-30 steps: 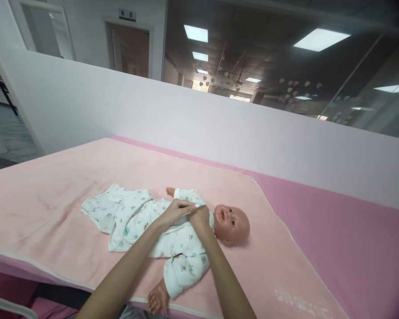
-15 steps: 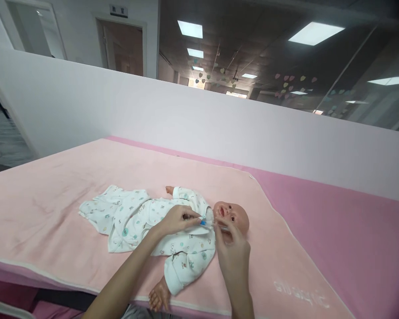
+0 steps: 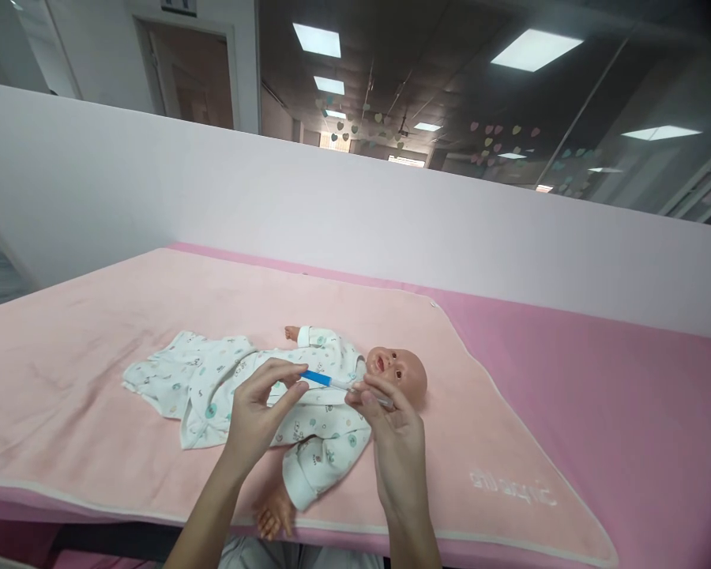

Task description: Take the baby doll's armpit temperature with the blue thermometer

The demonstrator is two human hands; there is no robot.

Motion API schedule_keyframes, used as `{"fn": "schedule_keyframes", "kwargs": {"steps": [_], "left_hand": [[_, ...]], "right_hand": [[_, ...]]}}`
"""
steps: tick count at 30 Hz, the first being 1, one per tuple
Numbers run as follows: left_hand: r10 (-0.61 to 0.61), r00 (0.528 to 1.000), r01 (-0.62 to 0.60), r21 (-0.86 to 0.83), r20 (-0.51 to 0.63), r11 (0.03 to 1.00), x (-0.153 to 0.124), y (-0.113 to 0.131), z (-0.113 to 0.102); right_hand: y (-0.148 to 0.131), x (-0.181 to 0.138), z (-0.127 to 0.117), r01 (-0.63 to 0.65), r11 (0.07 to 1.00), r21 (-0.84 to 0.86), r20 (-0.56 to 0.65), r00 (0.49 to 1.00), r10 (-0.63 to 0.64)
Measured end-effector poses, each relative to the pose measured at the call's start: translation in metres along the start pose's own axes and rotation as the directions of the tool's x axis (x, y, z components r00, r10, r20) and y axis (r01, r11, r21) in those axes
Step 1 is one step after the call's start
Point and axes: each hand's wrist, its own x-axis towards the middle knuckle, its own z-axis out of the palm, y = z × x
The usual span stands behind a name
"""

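Observation:
A baby doll (image 3: 398, 373) lies on its back on a pale pink blanket (image 3: 154, 316), dressed in a white patterned romper (image 3: 225, 383). Both my hands are raised above its chest and hold a thin thermometer (image 3: 332, 382) with a blue end. My left hand (image 3: 261, 411) pinches the blue end between thumb and fingers. My right hand (image 3: 391, 431) pinches the clear tip end, just in front of the doll's chin. The doll's near arm, with its bare hand (image 3: 272, 518), reaches towards the blanket's front edge.
The blanket covers a pink mattress (image 3: 616, 411) that runs to the right. A white partition wall (image 3: 332, 205) stands behind it, with glass panes above. The blanket's near edge (image 3: 154, 514) lies close to my body.
My hands have lifted off the doll's collar and drawn out a blue-ended thermometer, now held between them. The view has shifted slightly right.

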Motion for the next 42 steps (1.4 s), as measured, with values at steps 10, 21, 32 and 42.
{"fn": "schedule_keyframes", "kwargs": {"steps": [10,21,32,42], "left_hand": [[-0.229,0.96,0.219,-0.077,-0.16,0.973,-0.013,0.0,0.004],[-0.217,0.95,0.19,-0.136,-0.224,0.972,-0.015,0.002,0.001],[-0.235,0.943,0.195,-0.182,-0.234,0.964,-0.014,0.001,0.0],[-0.254,0.938,0.186,-0.275,-0.237,0.943,-0.013,0.006,0.004]], "right_hand": [[-0.001,0.002,0.0,0.018,0.992,-0.121,0.139,0.99,-0.001],[-0.004,-0.001,0.002,0.124,0.974,-0.188,0.018,0.992,-0.123],[0.002,-0.001,-0.015,0.177,0.98,-0.092,0.069,0.983,-0.171],[0.002,0.001,-0.014,0.157,0.975,-0.159,0.006,0.987,-0.158]]}}
